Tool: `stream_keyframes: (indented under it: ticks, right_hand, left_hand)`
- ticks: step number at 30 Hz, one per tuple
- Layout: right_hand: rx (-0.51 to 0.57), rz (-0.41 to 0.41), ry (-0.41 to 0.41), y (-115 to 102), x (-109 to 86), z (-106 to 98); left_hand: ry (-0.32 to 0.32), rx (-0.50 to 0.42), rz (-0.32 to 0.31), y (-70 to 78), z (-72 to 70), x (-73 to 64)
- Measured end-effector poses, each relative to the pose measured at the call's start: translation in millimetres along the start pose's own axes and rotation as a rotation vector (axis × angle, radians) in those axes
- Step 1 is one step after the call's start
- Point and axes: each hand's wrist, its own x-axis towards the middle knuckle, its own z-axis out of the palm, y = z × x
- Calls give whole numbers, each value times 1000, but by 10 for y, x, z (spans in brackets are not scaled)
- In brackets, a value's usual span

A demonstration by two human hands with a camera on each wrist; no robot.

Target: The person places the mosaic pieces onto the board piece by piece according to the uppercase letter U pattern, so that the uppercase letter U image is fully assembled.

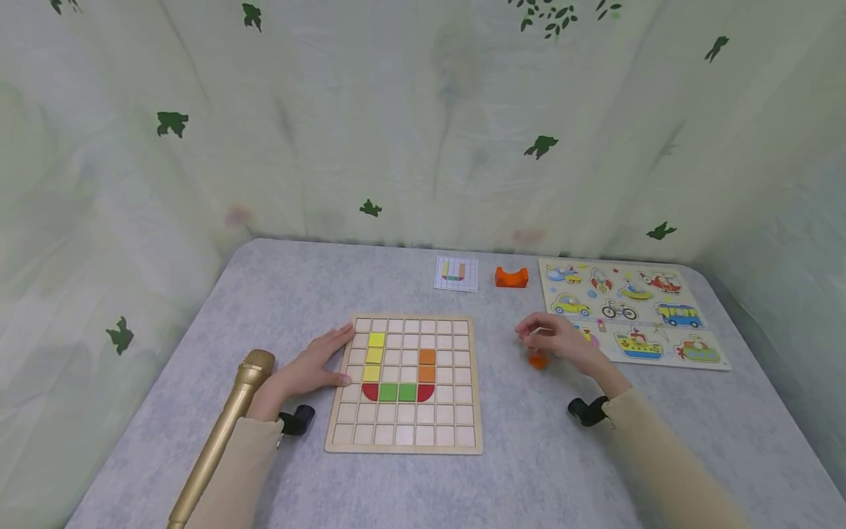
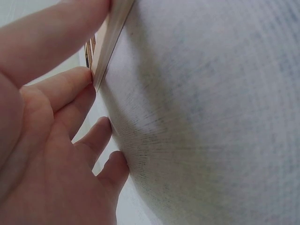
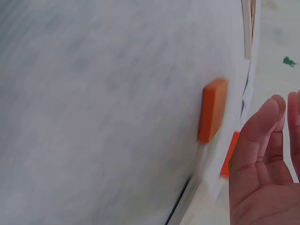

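A wooden grid board [image 1: 405, 437] lies on the table with three yellow tiles [image 1: 373, 355], two green tiles [image 1: 398, 392], two orange tiles [image 1: 427, 365] and two red rounded tiles [image 1: 370, 391] forming a U shape. At its left edge my left hand [image 1: 305, 373] rests, fingers extended; the left wrist view shows fingertips [image 2: 84, 75] touching the board's side. Just above a loose orange block [image 1: 538, 361] right of the board is my right hand [image 1: 558, 342]. In the right wrist view its fingers are loosely bent and hold nothing, with the orange block [image 3: 213, 111] lying apart from them.
Behind the board lie a small pattern card [image 1: 455, 273] with a similar U and an orange notched block [image 1: 512, 278]. A vehicle puzzle board [image 1: 634, 308] sits at the right, close beyond the right hand. A gold microphone [image 1: 221, 433] lies along the left forearm.
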Motion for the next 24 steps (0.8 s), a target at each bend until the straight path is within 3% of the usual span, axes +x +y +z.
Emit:
stream_keyframes:
  ticks: [10, 24]
  right_hand:
    - [-3, 19, 46, 195, -222, -224]
    - [-80, -25, 33, 166, -258, -152]
  left_hand:
    - [10, 2, 11, 42, -4, -12]
    - [-4, 0, -11, 31, 1, -1]
